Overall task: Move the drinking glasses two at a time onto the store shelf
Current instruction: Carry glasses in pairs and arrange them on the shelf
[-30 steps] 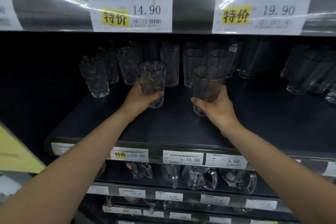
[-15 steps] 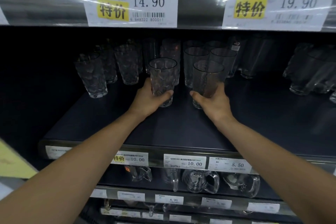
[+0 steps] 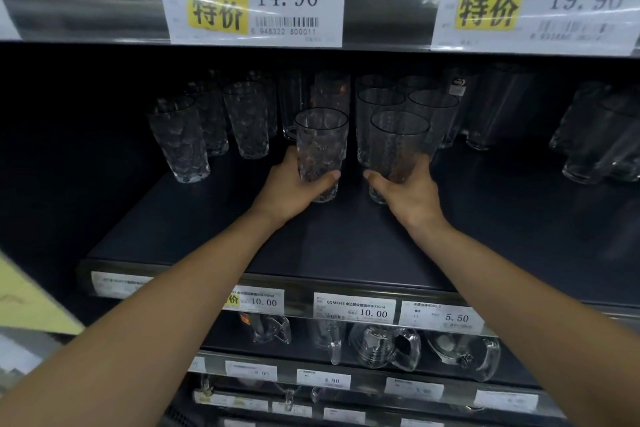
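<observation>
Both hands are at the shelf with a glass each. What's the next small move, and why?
Probably lower both glasses onto the dark shelf and let go. The left hand grips the dimpled glass and the right hand the smooth glass, both upright, just in front of the standing rows; whether their bases already touch is unclear.

Dimpled glass (image 3: 320,152) left of smooth glass (image 3: 398,149), on shelf (image 3: 346,246)
</observation>
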Tool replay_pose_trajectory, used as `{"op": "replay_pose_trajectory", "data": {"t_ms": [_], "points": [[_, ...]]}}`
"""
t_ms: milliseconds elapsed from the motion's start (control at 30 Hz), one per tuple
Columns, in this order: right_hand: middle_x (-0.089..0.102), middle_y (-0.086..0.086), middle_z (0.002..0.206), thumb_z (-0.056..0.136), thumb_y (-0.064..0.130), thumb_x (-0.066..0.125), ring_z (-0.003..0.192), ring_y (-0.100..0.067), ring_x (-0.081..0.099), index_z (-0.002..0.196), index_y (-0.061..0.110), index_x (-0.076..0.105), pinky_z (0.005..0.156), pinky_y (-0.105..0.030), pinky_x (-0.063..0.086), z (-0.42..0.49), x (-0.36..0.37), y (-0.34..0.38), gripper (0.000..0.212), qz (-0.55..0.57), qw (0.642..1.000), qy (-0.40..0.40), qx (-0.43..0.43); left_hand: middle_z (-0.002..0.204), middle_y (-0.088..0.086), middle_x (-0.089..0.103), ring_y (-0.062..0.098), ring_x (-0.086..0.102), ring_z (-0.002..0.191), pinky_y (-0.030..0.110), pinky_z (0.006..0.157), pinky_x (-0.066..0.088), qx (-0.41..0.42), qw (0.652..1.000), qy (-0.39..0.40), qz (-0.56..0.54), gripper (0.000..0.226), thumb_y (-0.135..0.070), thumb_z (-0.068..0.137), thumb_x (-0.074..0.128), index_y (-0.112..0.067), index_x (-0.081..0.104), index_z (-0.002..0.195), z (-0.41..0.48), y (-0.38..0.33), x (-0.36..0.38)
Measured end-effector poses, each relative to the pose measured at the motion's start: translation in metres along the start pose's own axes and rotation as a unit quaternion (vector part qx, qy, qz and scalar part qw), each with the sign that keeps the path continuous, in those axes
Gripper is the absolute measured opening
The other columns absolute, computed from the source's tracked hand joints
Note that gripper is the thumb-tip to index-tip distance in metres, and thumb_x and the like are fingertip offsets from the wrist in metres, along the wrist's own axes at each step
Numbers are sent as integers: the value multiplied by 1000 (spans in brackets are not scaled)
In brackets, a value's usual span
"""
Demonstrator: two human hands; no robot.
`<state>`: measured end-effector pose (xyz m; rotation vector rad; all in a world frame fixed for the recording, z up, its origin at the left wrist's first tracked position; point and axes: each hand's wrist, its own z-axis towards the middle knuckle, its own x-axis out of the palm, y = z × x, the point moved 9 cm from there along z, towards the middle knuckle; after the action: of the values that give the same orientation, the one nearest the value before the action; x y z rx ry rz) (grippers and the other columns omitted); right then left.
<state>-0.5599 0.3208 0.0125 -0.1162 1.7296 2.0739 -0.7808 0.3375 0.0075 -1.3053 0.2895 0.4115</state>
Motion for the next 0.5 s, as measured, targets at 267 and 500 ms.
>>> {"op": "replay_pose_trajectory", "data": {"t_ms": [267,500], "points": [[54,9,117,80,40,80,106,-8,53,133,17,42,86,-16,39,5,2,1,69,-1,1000,0,-3,105,-13,60,-1,58,92,6,75,42,-25,996,-83,-8,53,-33,82,78,-18,51,124,-10,3,-24],[55,5,122,78,42,80,107,-10,54,129,18,40,84,-17,41,9,6,-2,68,-29,1000,0,-13,113,-4,63,10,60,102,19,87,45,-38,987,-154,11,58,-35,82,77,-13,50,128,-20,16,-62]]}}
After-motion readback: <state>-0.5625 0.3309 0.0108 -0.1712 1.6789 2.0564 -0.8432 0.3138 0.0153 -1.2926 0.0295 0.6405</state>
